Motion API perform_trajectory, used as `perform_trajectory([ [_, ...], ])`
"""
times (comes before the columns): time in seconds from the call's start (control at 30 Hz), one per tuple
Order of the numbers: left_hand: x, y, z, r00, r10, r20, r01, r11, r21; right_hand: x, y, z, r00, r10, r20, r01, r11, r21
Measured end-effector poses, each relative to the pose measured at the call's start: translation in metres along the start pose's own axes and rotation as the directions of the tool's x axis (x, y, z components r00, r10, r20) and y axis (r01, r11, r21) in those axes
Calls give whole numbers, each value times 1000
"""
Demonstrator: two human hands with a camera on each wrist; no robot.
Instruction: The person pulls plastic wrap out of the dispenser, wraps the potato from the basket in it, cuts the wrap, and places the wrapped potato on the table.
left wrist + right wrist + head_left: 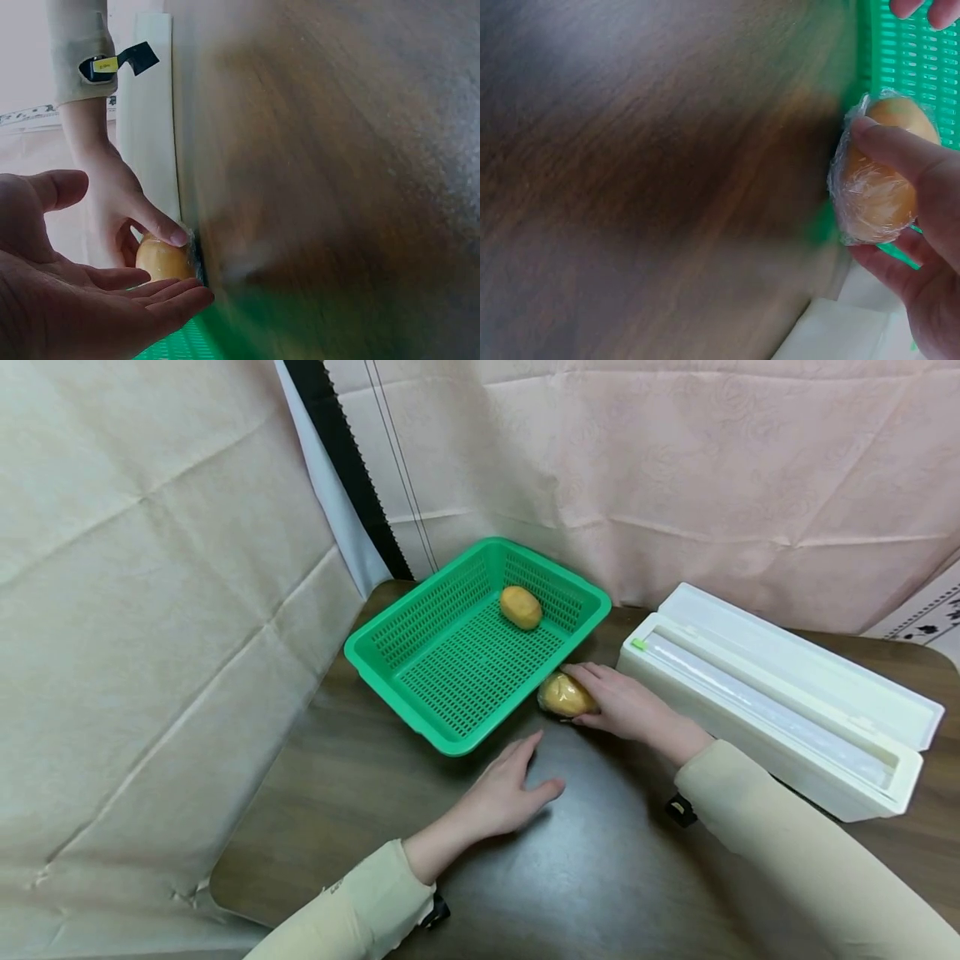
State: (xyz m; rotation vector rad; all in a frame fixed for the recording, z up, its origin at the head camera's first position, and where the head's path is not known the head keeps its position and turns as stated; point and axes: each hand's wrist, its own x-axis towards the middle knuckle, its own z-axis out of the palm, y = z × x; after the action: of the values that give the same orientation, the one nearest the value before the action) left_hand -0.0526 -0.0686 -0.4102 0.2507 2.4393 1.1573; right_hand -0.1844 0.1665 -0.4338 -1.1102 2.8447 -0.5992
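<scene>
Just beside the right-hand long wall of the green plastic basket (457, 681), on the side facing the person, is a potato in cling film (564, 695), gripped by the right hand (622, 703). The hand comes at it from the side away from the basket, thumb laid across the wrapped surface and fingers curled round the far side. In the right wrist view the clear film (840, 202) is crinkled and bunched along one edge, with the yellow skin showing through. Whether the potato touches the basket, or rests its weight on the wooden table (600, 877), cannot be told.

In front of the basket's near corner, the left hand (502, 793) is open, its fingers extended and thumb spread wide. The wrapped potato lies beyond its fingertips, near but apart from them, between that hand and the right one.

Inside the basket, towards its far right corner, a second potato (521, 607) sits on the slotted floor. To the right of the basket, past the gripping hand, stands a long white cling film dispenser (712, 718), its lid (802, 664) swung back and a film roll (757, 702) visible within. Behind the basket hangs a pale patterned cloth (675, 460).
</scene>
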Motion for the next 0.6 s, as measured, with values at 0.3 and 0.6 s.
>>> perform_trajectory([
  [0.3,5,6,4,999,35,16,-35,999,36,-6,0,-3,999,32,-13,-32,999,-7],
  [0.6,14,28,3,996,91,12,-91,992,93,-48,-6,-35,995,13,-95,-21,996,-81],
])
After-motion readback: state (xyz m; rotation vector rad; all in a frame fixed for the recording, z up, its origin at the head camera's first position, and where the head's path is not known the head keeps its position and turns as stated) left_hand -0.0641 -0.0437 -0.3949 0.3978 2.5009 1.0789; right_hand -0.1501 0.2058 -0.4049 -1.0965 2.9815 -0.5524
